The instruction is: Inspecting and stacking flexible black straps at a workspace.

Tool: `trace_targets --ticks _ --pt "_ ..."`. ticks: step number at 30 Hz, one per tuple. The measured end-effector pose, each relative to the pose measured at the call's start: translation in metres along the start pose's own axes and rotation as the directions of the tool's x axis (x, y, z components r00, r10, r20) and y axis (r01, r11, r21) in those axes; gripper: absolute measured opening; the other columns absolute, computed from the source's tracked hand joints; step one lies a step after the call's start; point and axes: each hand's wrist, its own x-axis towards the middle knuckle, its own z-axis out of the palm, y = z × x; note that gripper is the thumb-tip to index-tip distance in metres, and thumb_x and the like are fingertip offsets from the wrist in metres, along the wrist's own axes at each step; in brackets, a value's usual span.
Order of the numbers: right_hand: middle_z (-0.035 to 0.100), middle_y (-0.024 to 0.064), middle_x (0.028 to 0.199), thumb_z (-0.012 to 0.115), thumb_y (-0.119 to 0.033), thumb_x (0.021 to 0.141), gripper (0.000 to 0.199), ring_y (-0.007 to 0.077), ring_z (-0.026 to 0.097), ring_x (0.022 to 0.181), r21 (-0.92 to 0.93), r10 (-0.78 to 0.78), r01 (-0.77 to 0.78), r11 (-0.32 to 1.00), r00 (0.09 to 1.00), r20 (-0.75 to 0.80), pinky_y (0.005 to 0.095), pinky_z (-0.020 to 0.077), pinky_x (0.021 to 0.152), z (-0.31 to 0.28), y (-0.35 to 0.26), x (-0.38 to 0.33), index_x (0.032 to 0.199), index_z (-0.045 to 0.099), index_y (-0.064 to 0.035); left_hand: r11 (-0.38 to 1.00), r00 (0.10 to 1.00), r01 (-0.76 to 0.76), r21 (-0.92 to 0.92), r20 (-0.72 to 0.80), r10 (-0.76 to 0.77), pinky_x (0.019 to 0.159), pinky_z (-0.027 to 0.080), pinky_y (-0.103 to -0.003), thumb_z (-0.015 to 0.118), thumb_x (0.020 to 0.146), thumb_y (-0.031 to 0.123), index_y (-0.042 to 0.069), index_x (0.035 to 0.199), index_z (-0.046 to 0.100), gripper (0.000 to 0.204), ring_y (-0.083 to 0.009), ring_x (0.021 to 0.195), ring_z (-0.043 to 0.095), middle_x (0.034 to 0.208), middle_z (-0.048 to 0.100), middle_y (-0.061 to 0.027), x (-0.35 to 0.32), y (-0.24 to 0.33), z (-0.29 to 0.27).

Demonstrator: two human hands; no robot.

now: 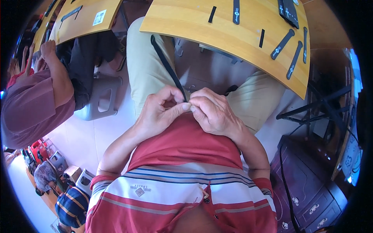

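Observation:
A narrow black strap slants up from my fingers over my left thigh, its far end rounded. My left hand pinches its lower end between thumb and fingers. Close against it, my right hand is closed at the same end, thumb tip and forefinger together. The fingertips of both hands meet in front of my belly and cover the strap's very end. Whatever small detail lies between them is hidden.
The yellow wooden table ahead carries several dark printed straps, short black strips and a dark stack. A person in a dark shirt sits to the left by a grey stool. Dark drawers stand at right.

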Motion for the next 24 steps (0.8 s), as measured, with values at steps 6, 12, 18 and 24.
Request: trace_targets --ticks 6,12,18,24 --pt "0.063 0.0149 0.089 0.068 0.008 0.077 0.022 0.0298 0.064 0.074 0.002 0.012 -0.012 1.000 0.999 -0.034 0.0372 0.0528 0.064 0.002 0.000 0.016 0.096 0.060 0.0007 0.964 0.932 -0.179 0.195 -0.280 0.230 0.070 0.054 -0.025 0.077 0.086 0.004 -0.001 0.104 0.071 0.020 -0.0132 0.081 0.067 0.089 0.069 -0.0099 -0.003 0.000 0.008" --pt "0.063 0.0117 0.088 0.068 0.001 0.079 0.015 0.0302 0.064 0.077 -0.006 -0.054 0.054 0.999 0.998 -0.035 0.0388 0.0534 0.065 0.004 -0.005 0.035 0.092 0.060 -0.0018 0.956 0.905 -0.209 0.203 -0.330 0.268 0.082 0.055 -0.027 0.074 0.088 0.001 0.001 0.108 0.075 0.021 -0.0193 0.095 0.070 0.105 0.072 -0.0147 -0.010 0.006 0.004" --pt "0.063 0.0104 0.089 0.073 0.002 0.077 0.019 0.0291 0.064 0.078 0.050 -0.107 0.111 0.993 0.991 -0.074 0.0379 0.0533 0.065 0.006 -0.010 0.041 0.092 0.062 -0.0019 0.984 0.934 -0.178 0.001 -0.314 0.169 0.084 0.055 -0.026 0.069 0.092 0.001 0.000 0.111 0.074 0.019 -0.0184 0.098 0.069 0.110 0.072 -0.0146 -0.021 0.016 0.001" --pt "0.067 0.0143 0.090 0.078 0.002 0.079 0.021 0.0262 0.066 0.077 0.092 -0.122 0.127 0.988 0.990 -0.064 0.0337 0.0544 0.065 0.008 -0.009 0.042 0.095 0.065 0.0022 0.972 0.955 -0.164 -0.169 -0.274 0.113 0.087 0.054 -0.026 0.066 0.095 0.000 -0.001 0.110 0.073 0.017 -0.0163 0.101 0.068 0.112 0.072 -0.0135 -0.026 0.016 -0.003"
